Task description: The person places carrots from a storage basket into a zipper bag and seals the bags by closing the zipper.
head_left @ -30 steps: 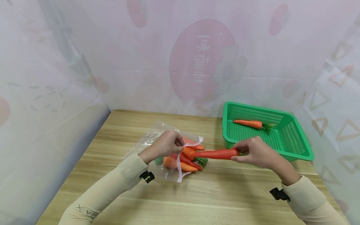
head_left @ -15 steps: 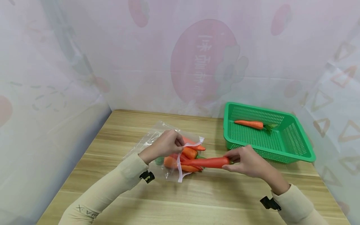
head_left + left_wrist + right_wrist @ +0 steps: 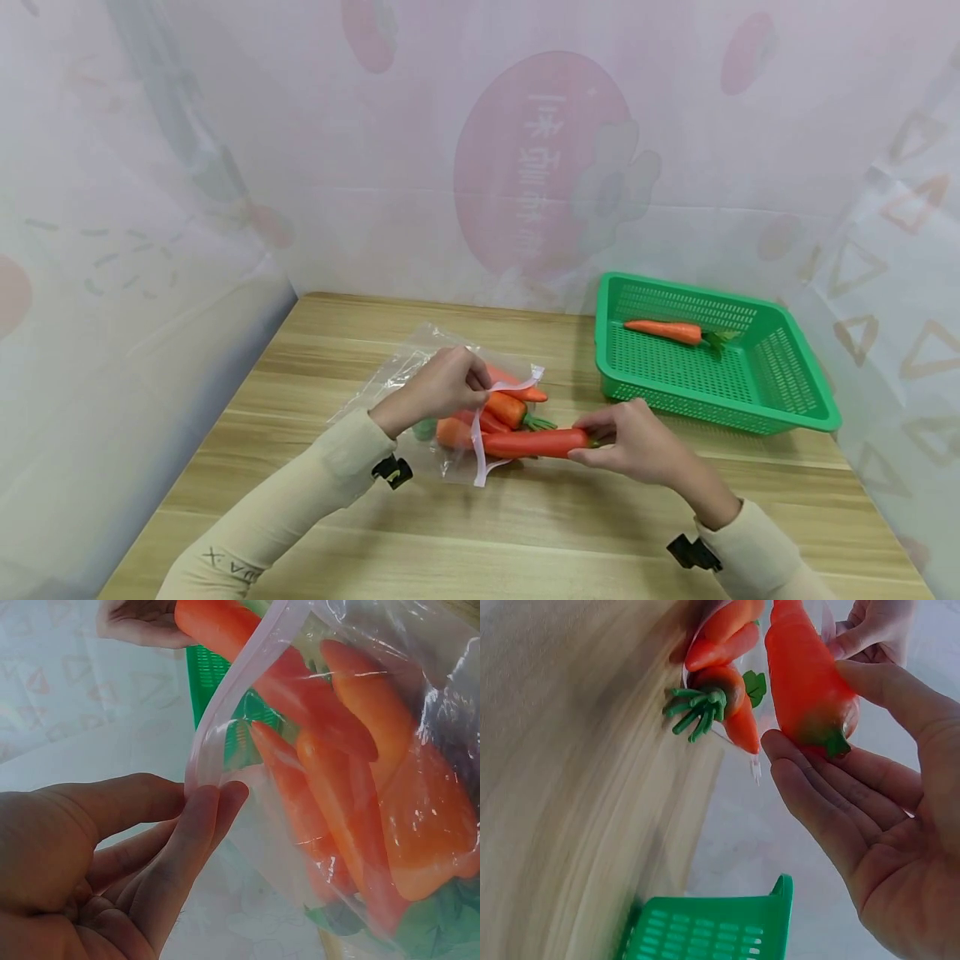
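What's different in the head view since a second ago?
The right hand has moved left and slightly toward the viewer, carrying the red vegetable further toward the clear bag. Nothing was newly grasped or released. The left hand still pinches the bag's edge; the green basket and its carrot stayed put.

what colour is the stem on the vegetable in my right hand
The stem is green, clearest in the right wrist view.
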Motion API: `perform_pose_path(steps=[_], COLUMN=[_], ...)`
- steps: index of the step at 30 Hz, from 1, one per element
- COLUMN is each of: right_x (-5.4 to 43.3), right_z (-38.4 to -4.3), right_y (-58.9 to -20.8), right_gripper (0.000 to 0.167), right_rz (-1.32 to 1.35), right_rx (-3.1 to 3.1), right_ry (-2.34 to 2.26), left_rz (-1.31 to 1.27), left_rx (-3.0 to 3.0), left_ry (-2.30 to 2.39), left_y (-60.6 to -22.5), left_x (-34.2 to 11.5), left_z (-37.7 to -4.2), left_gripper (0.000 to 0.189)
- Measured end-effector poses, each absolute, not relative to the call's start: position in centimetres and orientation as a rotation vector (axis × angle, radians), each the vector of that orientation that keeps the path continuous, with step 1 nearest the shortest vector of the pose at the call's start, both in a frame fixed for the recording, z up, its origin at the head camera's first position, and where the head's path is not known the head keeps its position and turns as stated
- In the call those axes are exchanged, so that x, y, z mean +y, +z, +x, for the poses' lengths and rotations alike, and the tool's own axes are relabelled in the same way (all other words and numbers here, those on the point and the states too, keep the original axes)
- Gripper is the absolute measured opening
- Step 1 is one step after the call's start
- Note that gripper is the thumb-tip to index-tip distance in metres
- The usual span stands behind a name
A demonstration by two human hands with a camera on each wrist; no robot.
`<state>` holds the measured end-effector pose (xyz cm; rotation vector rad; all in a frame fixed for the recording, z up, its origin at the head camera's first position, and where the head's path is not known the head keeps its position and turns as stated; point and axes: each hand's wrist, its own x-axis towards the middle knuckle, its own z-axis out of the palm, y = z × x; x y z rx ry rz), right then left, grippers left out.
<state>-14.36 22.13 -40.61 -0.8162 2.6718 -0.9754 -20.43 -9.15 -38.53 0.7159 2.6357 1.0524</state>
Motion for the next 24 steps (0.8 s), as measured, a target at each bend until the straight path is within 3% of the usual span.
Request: perform_pose_path(steps=[24], right_x=[17.4], right_z=[-14.9], right_y=[-42.7], right_gripper=[0.021], right_rz=[-0.839], right_rx=[2.696], right_ry=[-1.054], left_rz=[0.756], left_rx=[2.63], left_ry=[1.047], left_y=[-38.4], left_x=[-9.1], left_z=[-20.4], left_gripper=[0.01])
